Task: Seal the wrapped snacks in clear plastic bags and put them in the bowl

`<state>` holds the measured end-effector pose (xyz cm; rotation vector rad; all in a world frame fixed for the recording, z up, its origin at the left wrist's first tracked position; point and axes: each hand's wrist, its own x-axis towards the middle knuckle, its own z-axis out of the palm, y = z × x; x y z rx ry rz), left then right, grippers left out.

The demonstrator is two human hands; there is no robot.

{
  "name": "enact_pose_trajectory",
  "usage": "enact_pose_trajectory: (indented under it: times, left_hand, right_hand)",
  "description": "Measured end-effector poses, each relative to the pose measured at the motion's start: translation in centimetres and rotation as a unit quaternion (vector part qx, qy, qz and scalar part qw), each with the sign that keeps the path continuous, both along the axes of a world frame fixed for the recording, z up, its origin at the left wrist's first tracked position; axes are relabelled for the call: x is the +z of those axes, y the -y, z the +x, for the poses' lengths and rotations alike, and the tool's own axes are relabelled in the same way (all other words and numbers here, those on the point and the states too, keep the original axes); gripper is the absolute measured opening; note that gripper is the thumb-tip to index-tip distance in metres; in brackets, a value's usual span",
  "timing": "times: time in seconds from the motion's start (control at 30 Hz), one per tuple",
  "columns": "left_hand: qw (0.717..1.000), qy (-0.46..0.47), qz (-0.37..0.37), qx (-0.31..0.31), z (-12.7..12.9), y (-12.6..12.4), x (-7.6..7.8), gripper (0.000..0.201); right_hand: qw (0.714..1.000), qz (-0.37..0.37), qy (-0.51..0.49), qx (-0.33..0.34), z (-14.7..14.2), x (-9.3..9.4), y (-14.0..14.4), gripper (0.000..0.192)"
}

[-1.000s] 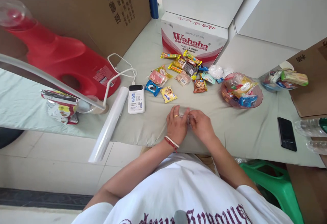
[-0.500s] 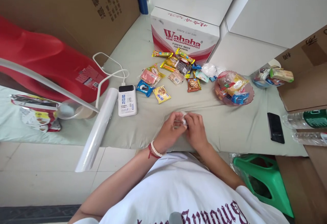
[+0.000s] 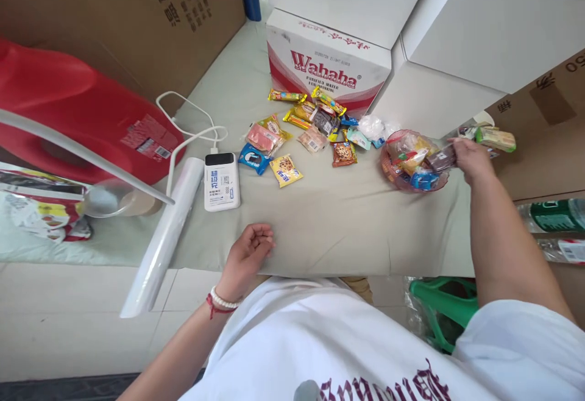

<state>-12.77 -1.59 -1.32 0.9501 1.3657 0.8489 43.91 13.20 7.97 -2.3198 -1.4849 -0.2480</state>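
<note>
At the right, my right hand (image 3: 471,160) pinches the edge of a dark brown snack packet (image 3: 441,158), which lies over the right side of the pink glass bowl (image 3: 392,175). Other wrapped snacks fill the bowl, among them a blue packet (image 3: 423,180). My left hand (image 3: 249,250), with a white bead bracelet on its wrist, rests near the table's front edge. Its fingers are loosely curled and apart from the thumb, with nothing seen in them. The nearest snack to it is a yellow cookie packet (image 3: 286,170).
Several wrapped snacks lie before the Wahaha box (image 3: 326,63). A power bank (image 3: 222,181) with a white cable and a plastic film roll (image 3: 162,239) stand left. Beside them is a red jug (image 3: 86,114). Bottles (image 3: 555,215) lie right; a green stool (image 3: 445,309) is below.
My hands have parted from a small clear wrapper between them. The right has moved far right to the bowl and grips a brown packet; the left has shifted left and down.
</note>
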Motion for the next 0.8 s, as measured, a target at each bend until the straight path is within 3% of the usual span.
enact_pose_trajectory:
  times: [0.07,0.17,0.23,0.33,0.4,0.47,0.53,0.57,0.7,0.8]
  left_hand:
    - [1.0,-0.006,0.005,0.006,0.1,0.4,0.0,0.046]
    - [0.999,-0.023,0.023,0.02,0.3,0.8,-0.4,0.042]
    - [0.998,-0.043,0.049,0.027,0.3,1.2,-0.9,0.037]
    - [0.993,-0.084,0.085,0.011,0.1,1.9,-1.6,0.028]
    - [0.989,-0.108,0.106,-0.003,0.0,2.4,-1.9,0.022]
    - [0.984,-0.125,0.126,-0.01,-0.1,2.6,-2.0,0.017]
    - [0.98,-0.138,0.145,-0.013,0.0,2.6,-2.0,0.014]
    - [0.977,-0.145,0.155,-0.015,0.0,2.6,-2.0,0.013]
    - [0.97,-0.166,0.178,-0.024,0.0,2.4,-1.8,0.013]
    - [0.972,-0.166,0.167,-0.021,-0.2,2.4,-1.7,0.013]
  right_hand:
    - [0.996,-0.087,0.007,-0.007,-1.2,-1.4,-0.9,0.033]
    - [0.992,-0.114,0.051,-0.024,-2.6,-2.1,-1.2,0.034]
    - [0.987,-0.122,0.105,-0.027,-2.9,-1.2,-1.4,0.033]
    - [0.98,-0.096,0.173,-0.024,-3.5,1.6,-3.3,0.028]
    - [0.979,-0.095,0.178,0.037,-4.9,3.3,-5.8,0.026]
    - [0.96,-0.154,0.158,0.173,-7.3,3.7,-8.8,0.028]
    - [0.922,-0.233,0.132,0.281,-10.1,2.8,-11.7,0.036]
    - [0.913,-0.256,0.12,0.295,-11.5,2.0,-12.9,0.039]
    - [0.927,-0.296,0.095,0.21,-15.3,-1.2,-16.0,0.033]
    - [0.931,-0.304,0.108,0.171,-16.0,-1.3,-16.6,0.035]
